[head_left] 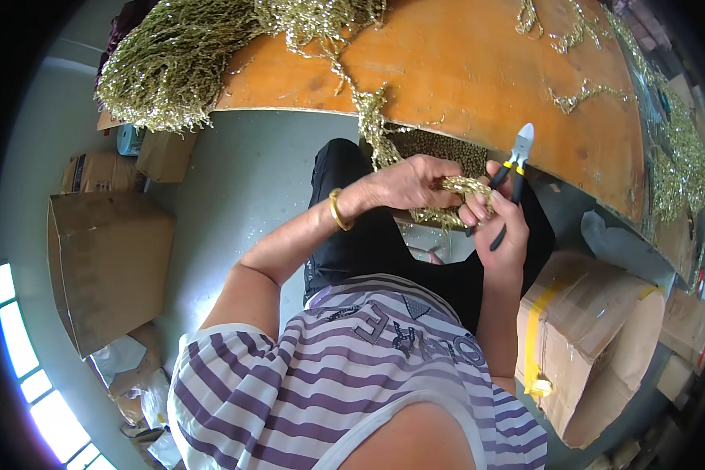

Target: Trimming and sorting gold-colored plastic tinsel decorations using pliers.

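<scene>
Above my lap, my left hand (415,182) is closed on a bunch of glittering gold strands (467,186), its thumb and fingers pressed together. From this hand a length of the same strand (374,117) runs up over the table edge. My right hand (511,227) holds side cutters (523,143) with black and yellow handles, their blades pointing away from me. Its fingertips also touch the gold strands. The cutters' handles pass partly behind the fingers. Below the bunch, more gold strand hangs between my hands.
An orange-brown wooden table (454,63) spans the far side, bearing a large heap of gold strands (172,63) at left. Under its edge sits a container of small gold pieces (439,149). Cardboard boxes stand left (113,266) and right (560,313) of my legs.
</scene>
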`<state>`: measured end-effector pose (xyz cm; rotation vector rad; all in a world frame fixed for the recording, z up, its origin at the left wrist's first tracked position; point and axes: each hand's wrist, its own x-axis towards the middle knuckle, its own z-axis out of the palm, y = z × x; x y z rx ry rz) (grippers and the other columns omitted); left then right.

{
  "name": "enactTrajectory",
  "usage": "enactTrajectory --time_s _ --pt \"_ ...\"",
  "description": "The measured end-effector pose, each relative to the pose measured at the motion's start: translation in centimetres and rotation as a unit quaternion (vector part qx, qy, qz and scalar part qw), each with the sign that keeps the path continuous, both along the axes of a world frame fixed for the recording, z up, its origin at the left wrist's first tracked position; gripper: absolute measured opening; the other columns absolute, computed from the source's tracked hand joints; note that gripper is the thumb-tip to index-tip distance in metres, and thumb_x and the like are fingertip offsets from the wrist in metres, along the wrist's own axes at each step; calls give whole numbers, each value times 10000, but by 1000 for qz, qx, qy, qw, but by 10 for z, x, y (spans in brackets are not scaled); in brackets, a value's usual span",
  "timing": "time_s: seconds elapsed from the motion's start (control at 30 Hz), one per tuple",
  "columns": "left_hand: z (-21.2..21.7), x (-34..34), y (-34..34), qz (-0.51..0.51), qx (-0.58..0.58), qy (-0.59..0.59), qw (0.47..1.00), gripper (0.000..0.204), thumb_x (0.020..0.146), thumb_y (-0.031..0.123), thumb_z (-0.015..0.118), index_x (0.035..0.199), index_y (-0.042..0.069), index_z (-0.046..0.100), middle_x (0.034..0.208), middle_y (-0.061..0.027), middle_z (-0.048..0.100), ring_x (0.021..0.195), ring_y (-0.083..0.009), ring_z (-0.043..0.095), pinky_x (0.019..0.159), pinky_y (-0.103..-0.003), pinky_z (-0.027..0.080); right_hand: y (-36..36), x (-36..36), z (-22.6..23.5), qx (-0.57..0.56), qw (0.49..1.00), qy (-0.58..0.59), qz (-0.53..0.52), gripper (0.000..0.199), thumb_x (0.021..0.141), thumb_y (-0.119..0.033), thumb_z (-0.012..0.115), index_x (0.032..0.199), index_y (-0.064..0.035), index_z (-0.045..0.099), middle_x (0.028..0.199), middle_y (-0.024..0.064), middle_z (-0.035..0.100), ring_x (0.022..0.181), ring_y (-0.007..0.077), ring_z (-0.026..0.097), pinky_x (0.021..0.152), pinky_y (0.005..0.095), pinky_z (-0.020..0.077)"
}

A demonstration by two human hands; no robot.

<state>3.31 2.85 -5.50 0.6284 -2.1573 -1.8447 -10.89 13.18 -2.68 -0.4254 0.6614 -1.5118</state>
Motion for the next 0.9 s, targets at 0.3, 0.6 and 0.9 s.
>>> enactTrajectory --time_s 0.3,0.6,0.9 --pt "-54 33 -37 14 -393 -58 918 156 775 144 573 903 56 566 803 -134 596 763 -319 580 648 -385 476 12 -20 63 -200 955 -219 13 344 819 -58 467 1150 -85 380 759 0 438 599 80 429 503 225 348" --pt "-30 61 -71 227 -549 -50 803 268 829 291 529 986 76 556 1090 -115 493 1025 -270 472 850 -384 377 -6 -46 87 -111 992 -33 -49 339 847 -103 456 1185 -85 433 824 25 461 698 107 412 586 244 353" --pt "-26 53 -152 222 -574 -138 776 368 837 363 483 1009 44 541 1082 -140 517 1023 -312 487 867 -425 384 1 -36 56 -51 996 -6 -72 330 842 -124 464 1167 -86 419 834 32 440 687 102 396 582 240 339"
